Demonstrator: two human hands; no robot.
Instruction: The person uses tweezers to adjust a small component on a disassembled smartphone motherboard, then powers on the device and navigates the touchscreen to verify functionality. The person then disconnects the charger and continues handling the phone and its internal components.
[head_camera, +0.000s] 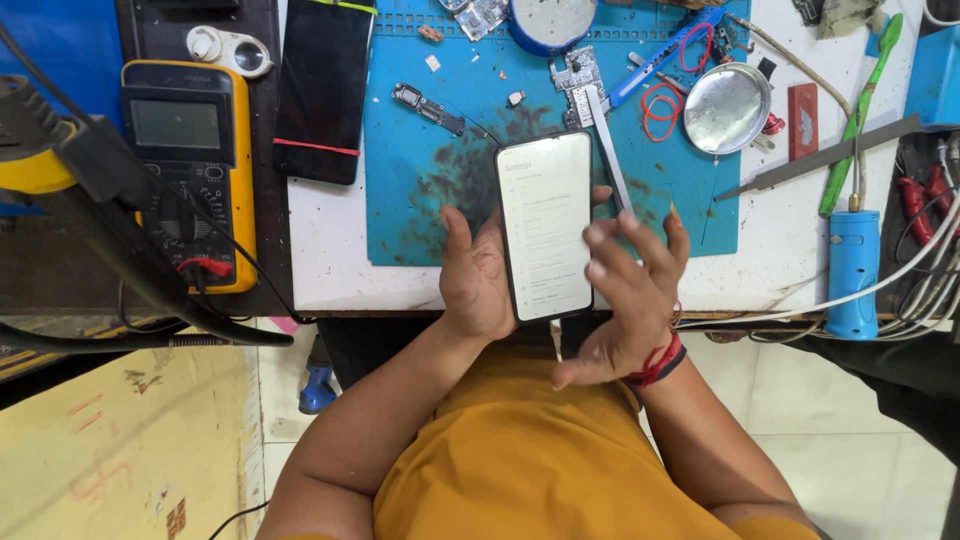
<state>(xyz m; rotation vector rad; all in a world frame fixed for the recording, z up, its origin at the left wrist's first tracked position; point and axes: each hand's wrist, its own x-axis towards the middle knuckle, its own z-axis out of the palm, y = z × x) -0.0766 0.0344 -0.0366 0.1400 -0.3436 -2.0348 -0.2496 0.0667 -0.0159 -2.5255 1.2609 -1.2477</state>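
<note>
Two bare hands meet over the near edge of the white tabletop (330, 250), both busy with a lit smartphone (545, 225) whose pale screen shows rows of small text. The left hand (475, 275) cradles the phone from beneath and along its left side, thumb raised beside the edge and fingers curled around the back, so the grip is closed on the phone. The right hand (630, 290) hovers at the phone's right edge with its fingers (610, 235) spread open and slightly blurred, the tips close to or just touching the screen's right side; whether they press the glass I cannot tell. A red thread bracelet (660, 362) circles that wrist. Behind the phone lies a teal repair mat (430, 170), stained dark in the middle, with small circuit parts scattered across it and a thin metal pry tool (608, 150) pointing toward the phone. To the left, a second, dark phone (322, 90) lies flat with a red band across its lower part, just beside a yellow multimeter (190, 170). A round metal dish (727, 108) sits at the mat's right edge, near two red rubber bands (660, 110).
</note>
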